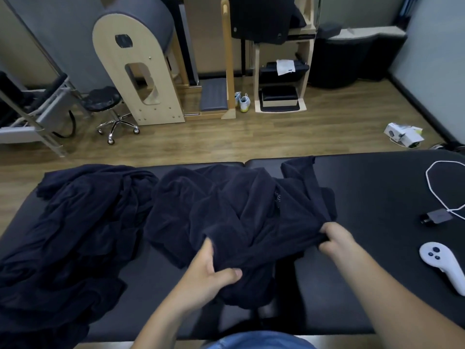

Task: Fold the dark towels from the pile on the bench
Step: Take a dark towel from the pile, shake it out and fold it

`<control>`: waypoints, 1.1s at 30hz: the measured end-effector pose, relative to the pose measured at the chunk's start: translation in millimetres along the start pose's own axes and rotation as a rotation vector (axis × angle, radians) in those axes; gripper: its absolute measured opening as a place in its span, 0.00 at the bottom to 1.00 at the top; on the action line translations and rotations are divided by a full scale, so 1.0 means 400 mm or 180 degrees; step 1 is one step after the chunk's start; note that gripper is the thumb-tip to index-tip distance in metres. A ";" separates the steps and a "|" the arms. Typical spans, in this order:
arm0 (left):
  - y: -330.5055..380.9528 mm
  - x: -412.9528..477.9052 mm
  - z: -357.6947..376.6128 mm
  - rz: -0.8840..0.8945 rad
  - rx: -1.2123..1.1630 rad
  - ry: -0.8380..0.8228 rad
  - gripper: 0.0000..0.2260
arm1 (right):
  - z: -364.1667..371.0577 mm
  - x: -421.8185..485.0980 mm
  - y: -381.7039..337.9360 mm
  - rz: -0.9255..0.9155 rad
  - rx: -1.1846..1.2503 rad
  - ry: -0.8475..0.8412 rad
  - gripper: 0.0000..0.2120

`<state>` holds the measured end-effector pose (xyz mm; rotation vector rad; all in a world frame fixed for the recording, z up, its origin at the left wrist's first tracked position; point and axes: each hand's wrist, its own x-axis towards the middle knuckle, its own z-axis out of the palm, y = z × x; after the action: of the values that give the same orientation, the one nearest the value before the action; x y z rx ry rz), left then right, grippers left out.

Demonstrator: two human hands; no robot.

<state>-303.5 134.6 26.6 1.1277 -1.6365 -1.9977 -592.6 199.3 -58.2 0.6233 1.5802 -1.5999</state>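
Observation:
A crumpled dark navy towel point(234, 212) lies across the middle of the black padded bench point(372, 187). My left hand point(211, 270) grips its near edge, thumb on top of the cloth. My right hand point(337, 240) pinches the same edge farther right, fingers curled into the fabric. A pile of more dark towels point(75, 235) spreads over the bench's left side, reaching the near left corner. The towel's lower part hangs over the bench's front edge between my arms.
On the bench's right side lie a white handheld controller point(442, 265), a small dark charger block point(436, 217) and a looped white cable point(437, 182). Beyond the bench are wood floor, a rolling stool point(105, 102), wooden exercise equipment point(141, 71) and a white box point(403, 134).

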 end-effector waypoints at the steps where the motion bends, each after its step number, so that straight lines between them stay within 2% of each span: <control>1: -0.005 0.014 -0.010 0.0000 -0.0174 0.0171 0.29 | 0.001 -0.005 -0.018 0.0099 0.0196 -0.0091 0.26; 3: 0.001 0.050 -0.026 -0.0124 -0.0724 0.0641 0.26 | 0.027 -0.046 -0.044 0.0139 0.0399 -0.0628 0.21; 5: 0.024 0.085 -0.025 -0.0074 -0.0866 0.0695 0.11 | 0.070 -0.138 -0.035 0.0048 -0.0010 -0.1437 0.12; 6: 0.038 0.093 -0.014 0.0039 -0.0791 0.0521 0.08 | 0.083 -0.172 -0.013 -0.0034 -0.0338 -0.1721 0.16; 7: 0.051 0.095 0.002 0.0184 -0.0723 0.0256 0.07 | 0.088 -0.196 0.012 -0.0242 -0.0703 -0.1869 0.21; 8: 0.059 0.092 0.018 0.0309 -0.0552 -0.0067 0.09 | 0.083 -0.221 0.039 -0.0447 -0.1061 -0.2088 0.22; 9: 0.049 0.089 0.033 0.0410 -0.0378 -0.0400 0.10 | 0.067 -0.232 0.070 -0.0558 -0.1458 -0.2403 0.20; 10: 0.024 0.084 0.044 0.0414 -0.0169 -0.0688 0.06 | 0.042 -0.239 0.093 -0.0563 -0.1817 -0.2667 0.17; 11: -0.016 0.080 0.046 0.0297 0.0011 -0.0784 0.04 | 0.013 -0.228 0.115 -0.0515 -0.2139 -0.2785 0.17; 13: -0.109 0.076 0.028 -0.0171 0.0262 -0.0364 0.17 | -0.046 -0.188 0.153 -0.0400 -0.2522 -0.2622 0.19; 14: -0.153 0.071 0.016 -0.0333 0.0381 -0.0095 0.19 | -0.066 -0.175 0.166 -0.0350 -0.2650 -0.2387 0.17; 17: -0.222 0.048 0.011 -0.0464 0.0837 0.0196 0.15 | -0.084 -0.141 0.221 -0.0548 -0.2765 -0.1379 0.04; 19: -0.216 0.048 0.010 -0.0472 0.0584 0.0407 0.15 | -0.085 -0.112 0.241 -0.0739 -0.2426 -0.0832 0.05; 21: -0.194 0.066 -0.005 -0.0535 0.0260 0.0700 0.12 | -0.089 -0.091 0.233 -0.0814 -0.2264 -0.0618 0.06; 23: -0.153 0.080 -0.034 -0.0620 -0.0118 0.0893 0.14 | -0.109 -0.062 0.209 -0.1109 -0.2668 -0.0320 0.10; 25: -0.116 0.090 -0.076 -0.0794 -0.0551 0.0847 0.21 | -0.134 -0.042 0.180 -0.1269 -0.3028 0.0097 0.10; 28: -0.070 0.086 -0.120 -0.1184 -0.0906 0.0449 0.28 | -0.163 -0.024 0.163 -0.0989 -0.2616 0.0372 0.08; 31: -0.074 0.090 -0.092 -0.1573 -0.1121 0.0296 0.18 | -0.168 -0.018 0.157 -0.0839 -0.2160 0.0420 0.07; 33: -0.088 0.089 -0.052 -0.1750 -0.1303 0.0321 0.12 | -0.151 -0.024 0.153 -0.0472 -0.1501 0.0054 0.14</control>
<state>-302.8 106.5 -19.7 1.5888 -0.8554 -2.3970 -548.8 265.3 -93.1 0.2699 1.9652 -1.2541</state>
